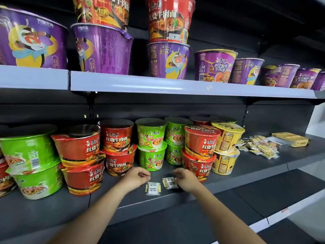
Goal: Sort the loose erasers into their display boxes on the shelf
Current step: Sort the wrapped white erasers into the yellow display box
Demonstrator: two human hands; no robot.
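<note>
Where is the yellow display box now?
The yellow display box lies at the right end of the lower shelf, just behind the pile of loose erasers.

Red noodle bowls (169,20) read 红烧牛肉面; a purple bowl (215,66) reads 老坛酸菜牛肉面.

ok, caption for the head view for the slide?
Both hands, left and right, reach two wrapped erasers on a shelf of noodle cups.
</note>
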